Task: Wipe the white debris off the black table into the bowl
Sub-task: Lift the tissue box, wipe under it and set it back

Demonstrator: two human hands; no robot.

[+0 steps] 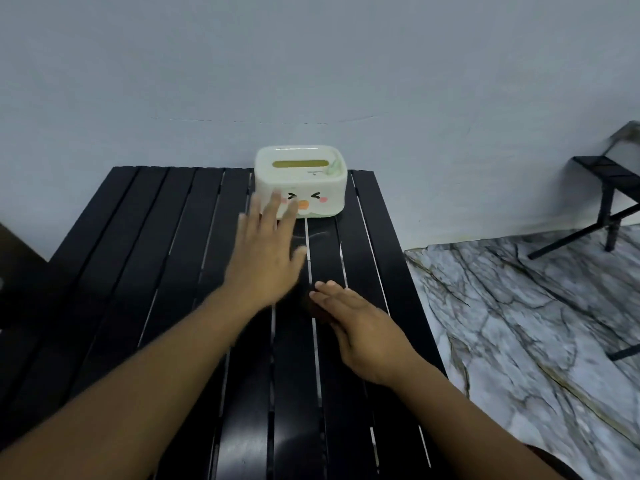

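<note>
The black slatted table (145, 271) fills the lower middle of the head view. My left hand (266, 251) is stretched forward over it with fingers spread, blurred, its fingertips in front of a white tissue box (311, 181) that has a cartoon face. My right hand (360, 327) lies flat above the slats nearer to me, fingers together and pointing left, holding nothing. Under its fingertips is a dark patch that I cannot identify. No white debris and no bowl show anywhere in view.
The tissue box stands at the table's far edge against a pale wall (311, 64). A marble-patterned floor (519, 323) lies to the right, with a black metal frame (609, 209) standing at the far right. A dark object edges in at the left (14, 258).
</note>
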